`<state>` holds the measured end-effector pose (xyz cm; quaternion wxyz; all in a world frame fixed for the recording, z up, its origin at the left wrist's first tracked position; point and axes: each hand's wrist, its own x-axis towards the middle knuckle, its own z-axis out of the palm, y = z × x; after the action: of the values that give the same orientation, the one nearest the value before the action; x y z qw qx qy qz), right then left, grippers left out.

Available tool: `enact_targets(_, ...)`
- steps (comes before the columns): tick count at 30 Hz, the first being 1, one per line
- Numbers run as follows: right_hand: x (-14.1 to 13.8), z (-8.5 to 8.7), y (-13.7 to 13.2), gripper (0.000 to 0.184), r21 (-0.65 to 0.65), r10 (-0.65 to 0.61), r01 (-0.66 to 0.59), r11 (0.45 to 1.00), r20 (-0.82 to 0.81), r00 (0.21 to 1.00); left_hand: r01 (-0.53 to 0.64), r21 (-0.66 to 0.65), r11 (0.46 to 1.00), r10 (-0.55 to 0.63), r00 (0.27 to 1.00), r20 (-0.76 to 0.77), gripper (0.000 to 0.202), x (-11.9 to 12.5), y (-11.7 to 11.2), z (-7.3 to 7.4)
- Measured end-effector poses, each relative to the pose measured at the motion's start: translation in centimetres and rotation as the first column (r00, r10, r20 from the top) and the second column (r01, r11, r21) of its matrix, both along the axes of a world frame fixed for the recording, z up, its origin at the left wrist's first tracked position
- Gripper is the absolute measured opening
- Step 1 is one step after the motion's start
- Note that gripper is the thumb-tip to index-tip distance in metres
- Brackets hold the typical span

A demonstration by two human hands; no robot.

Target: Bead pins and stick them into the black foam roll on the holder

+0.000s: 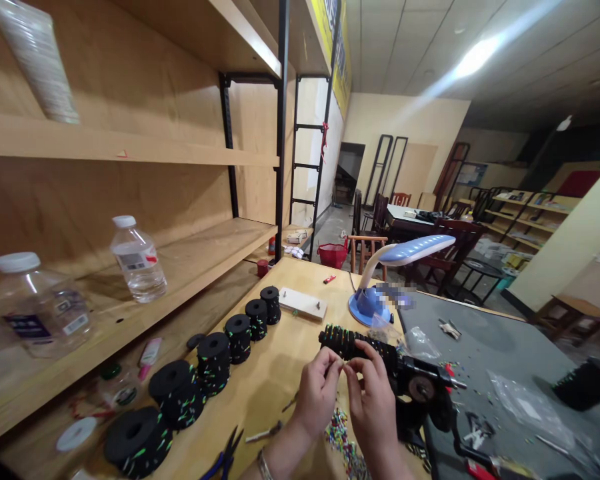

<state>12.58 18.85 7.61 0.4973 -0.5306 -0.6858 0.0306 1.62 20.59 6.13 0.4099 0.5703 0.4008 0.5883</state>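
My left hand (317, 390) and my right hand (373, 393) meet fingertip to fingertip above the wooden table. Thumbs and forefingers are pinched together; whatever sits between them is too small to make out. Just beyond my fingers lies a black foam roll (350, 341) dotted with green and orange bits, mounted on a black hand-cranked device (420, 387). Below my hands a heap of small multicoloured pieces (341, 437) is spread on the table, partly hidden by my right hand. Dark-handled pliers (223, 459) and a thin metal tool (264, 432) lie left of my wrists.
Several black foam cylinders (214, 360) stand in a row along the left edge. A blue desk lamp (367, 303) and a white board with pegs (303, 304) are at the back. Shelving with water bottles (139, 267) borders the left. Plastic bags (530, 403) lie on the grey surface at right.
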Motion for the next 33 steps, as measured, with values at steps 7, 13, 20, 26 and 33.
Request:
enact_targets(7, -0.38, -0.48, 0.98, 0.023, -0.021, -0.069, 0.070, 0.997, 0.030, 0.997, -0.007, 0.001, 1.000, 0.007, 0.999, -0.050, 0.027, -0.35, 0.20, -0.14)
enact_targets(13, -0.51, -0.24, 1.03, 0.024, -0.032, -0.112, 0.115, 0.993, 0.082, 0.990, 0.009, 0.010, 1.000, -0.009, 0.999, -0.037, 0.027, -0.45, 0.25, -0.02)
enact_targets(20, -0.71, -0.33, 1.09, 0.027, -0.046, -0.138, 0.143, 0.989, 0.101, 0.985, 0.036, -0.011, 0.999, -0.036, 0.999, 0.004, 0.029, -0.51, 0.16, 0.18)
enact_targets(26, -0.76, -0.43, 1.02, 0.028, -0.048, -0.158, 0.164, 0.985, 0.107, 0.982, 0.041, -0.015, 0.999, -0.041, 0.999, 0.007, 0.028, -0.58, 0.11, 0.19)
enact_targets(33, -1.07, -0.25, 1.01, 0.030, -0.031, -0.204, 0.209, 0.977, 0.119, 0.972, 0.035, -0.003, 0.999, -0.035, 0.999, 0.001, 0.028, -0.53, 0.34, -0.04)
